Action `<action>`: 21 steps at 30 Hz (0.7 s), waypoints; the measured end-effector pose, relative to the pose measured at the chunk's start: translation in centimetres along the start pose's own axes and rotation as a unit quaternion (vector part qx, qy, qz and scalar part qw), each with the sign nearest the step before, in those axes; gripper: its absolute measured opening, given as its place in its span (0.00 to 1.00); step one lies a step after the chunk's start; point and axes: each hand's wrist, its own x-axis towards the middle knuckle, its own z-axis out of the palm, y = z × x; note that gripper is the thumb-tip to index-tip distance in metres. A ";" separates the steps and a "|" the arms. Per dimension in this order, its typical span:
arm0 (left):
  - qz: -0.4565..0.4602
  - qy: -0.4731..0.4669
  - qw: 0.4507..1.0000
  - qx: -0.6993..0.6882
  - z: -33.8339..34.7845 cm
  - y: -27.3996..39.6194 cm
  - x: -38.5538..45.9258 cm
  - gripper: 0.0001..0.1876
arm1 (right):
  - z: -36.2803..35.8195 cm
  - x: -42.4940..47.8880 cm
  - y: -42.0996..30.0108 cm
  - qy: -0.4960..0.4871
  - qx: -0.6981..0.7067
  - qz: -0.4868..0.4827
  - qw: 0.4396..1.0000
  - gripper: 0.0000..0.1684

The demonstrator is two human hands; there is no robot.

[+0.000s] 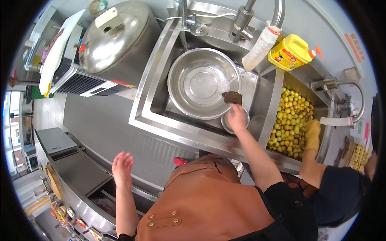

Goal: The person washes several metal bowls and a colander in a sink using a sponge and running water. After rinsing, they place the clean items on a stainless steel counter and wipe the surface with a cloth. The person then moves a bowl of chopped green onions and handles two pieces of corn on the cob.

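Observation:
My right hand, a little blurred, grips a brown cloth at the near right rim of a large stainless steel basin. A thin stream of water falls close to the cloth from a faucet wrapped in white cloth. Under my right hand, partly hidden, stands a small metal bowl in the sink. My left hand hangs in the air left of my brown apron, holding nothing, its fingers loosely extended.
In the right-hand sink basin lie many yellow-green fruits, where a co-worker's yellow-gloved hand reaches in. A yellow pump jug stands behind the divider. A large lidded steel pot is at the left. A steel counter runs behind my left arm.

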 end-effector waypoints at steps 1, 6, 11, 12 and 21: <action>0.007 -0.043 0.998 0.038 3.3 0.6 0.3 0.16 | -1.0 1.6 0.2 -0.020 -0.016 0.051 0.998 0.23; 0.027 -0.198 0.966 0.165 17.7 1.0 6.2 0.17 | 0.0 6.8 4.8 -0.065 -0.173 -0.023 0.983 0.30; -0.071 -0.132 0.920 0.363 25.4 -5.0 15.8 0.33 | 1.5 8.6 4.8 -0.116 -0.171 0.003 0.978 0.18; -0.082 -0.123 0.921 0.361 26.7 -6.1 17.3 0.32 | 1.2 8.6 4.8 -0.113 -0.175 0.013 0.978 0.16; 0.216 -0.228 0.906 0.286 31.7 -4.0 15.1 0.06 | -2.9 6.9 -0.5 0.085 0.099 0.088 0.988 0.14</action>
